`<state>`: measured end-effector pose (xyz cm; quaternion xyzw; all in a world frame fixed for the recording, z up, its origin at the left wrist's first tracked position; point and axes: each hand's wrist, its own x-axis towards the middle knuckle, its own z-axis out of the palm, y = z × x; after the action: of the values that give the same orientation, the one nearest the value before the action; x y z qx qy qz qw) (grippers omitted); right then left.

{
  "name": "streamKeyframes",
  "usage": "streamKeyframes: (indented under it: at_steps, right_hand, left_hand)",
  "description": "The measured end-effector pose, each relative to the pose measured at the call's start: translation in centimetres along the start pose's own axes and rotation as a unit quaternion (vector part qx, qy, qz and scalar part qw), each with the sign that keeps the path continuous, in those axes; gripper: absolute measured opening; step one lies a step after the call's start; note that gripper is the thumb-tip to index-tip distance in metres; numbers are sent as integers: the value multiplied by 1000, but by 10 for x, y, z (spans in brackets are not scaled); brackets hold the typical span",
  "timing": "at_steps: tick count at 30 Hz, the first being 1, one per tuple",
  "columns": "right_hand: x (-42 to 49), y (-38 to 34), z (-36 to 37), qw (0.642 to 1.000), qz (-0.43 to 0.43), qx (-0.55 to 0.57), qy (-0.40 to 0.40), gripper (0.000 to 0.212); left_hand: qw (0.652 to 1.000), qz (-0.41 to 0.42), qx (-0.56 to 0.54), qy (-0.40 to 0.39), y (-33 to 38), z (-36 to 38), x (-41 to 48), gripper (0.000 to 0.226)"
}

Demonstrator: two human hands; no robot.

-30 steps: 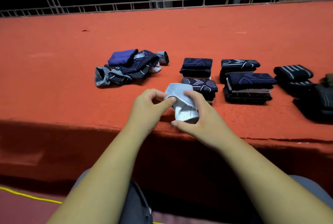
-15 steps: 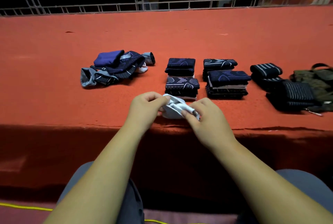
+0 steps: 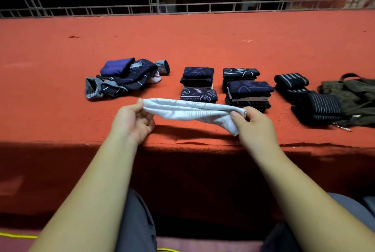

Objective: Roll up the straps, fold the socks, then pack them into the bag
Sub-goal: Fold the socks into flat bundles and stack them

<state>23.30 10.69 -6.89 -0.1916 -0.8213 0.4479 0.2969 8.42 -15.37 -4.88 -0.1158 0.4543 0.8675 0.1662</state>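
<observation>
— Before, the soft white cloth sock [image 3: 188, 109] was all bunched up small between the two hands. Now it is pulled out long.
— Which way does it lie?
— Side to side, along the front edge of the red carpet-covered bench [image 3: 60, 113]. It hangs a little above the bench; you can see its shadow under it.
— Who holds it?
— Both. The left hand [image 3: 132, 121] pinches the left end with thumb and fingers. The right hand [image 3: 253, 123] pinches the right end, and a bit of sock hangs down there.
— So which hand is closer?
— Neither. Each has one end, with the sock in the middle between them.
— What comes next, do you think?
— Probably one end goes over to the other end, to fold it in half.
— And where would it go then?
— The neat stacks of folded dark blue socks [image 3: 198, 95] sit just behind it, more toward the right hand. The messy pile of unfolded dark socks [image 3: 125, 78] is behind on the left. Far on the right are the rolled black striped straps [image 3: 292, 80] and the dark green cloth bag [image 3: 353, 93].
</observation>
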Motion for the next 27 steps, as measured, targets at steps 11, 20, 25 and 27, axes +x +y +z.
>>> streamKeyframes:
  at_steps: [11, 20, 25, 27]
  right_hand:
    - [-19, -13, -16, 971, 7, 195, -139, 16]
    - [-16, -13, -23, 955, -42, 59, -288, 21]
    - [-14, -20, -18, 957, -45, 19, -286, 54]
    - [-16, -24, -11, 959, -56, 4, -277, 53]
  left_hand:
    - [949, 166, 229, -142, -2, 2, -11, 22]
    - [848, 223, 457, -147, -7, -4, -22, 31]
    - [867, 229, 381, -225, -7, 0, -28, 15]
    - [859, 231, 374, -263, -10, 4, -33, 19]
